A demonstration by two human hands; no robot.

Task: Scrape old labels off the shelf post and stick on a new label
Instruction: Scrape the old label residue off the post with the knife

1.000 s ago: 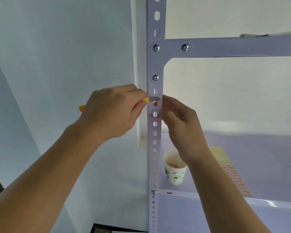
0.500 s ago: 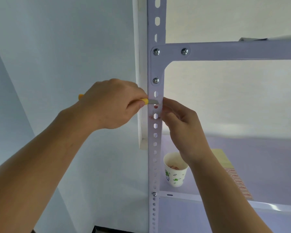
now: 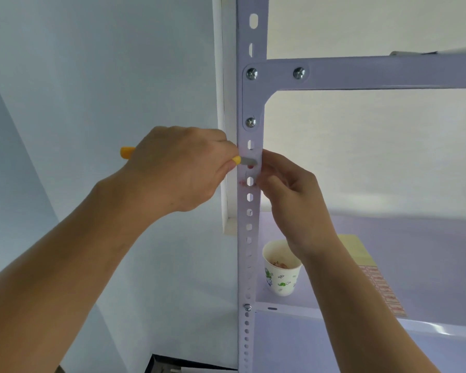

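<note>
A white perforated shelf post [image 3: 249,238] runs upright through the middle. My left hand [image 3: 178,168] grips a yellow-handled scraper [image 3: 127,152], its grey blade [image 3: 248,161] laid flat across the post. Reddish label remnants [image 3: 243,182] cling to the post just under the blade. My right hand [image 3: 288,195] is at the post's right edge, its curled fingertips pinching at the label residue. What those fingertips hold is too small to tell.
A paper cup [image 3: 280,273] with label scraps stands on the lower shelf [image 3: 320,316] behind my right wrist. A sheet of new labels [image 3: 379,286] lies further right on that shelf. The upper shelf beam [image 3: 374,74] is bolted above. A wall is at the left.
The blade sits slightly lower against the post's holes than a second ago, with both hands still at the same spot. The camera has shifted a little.
</note>
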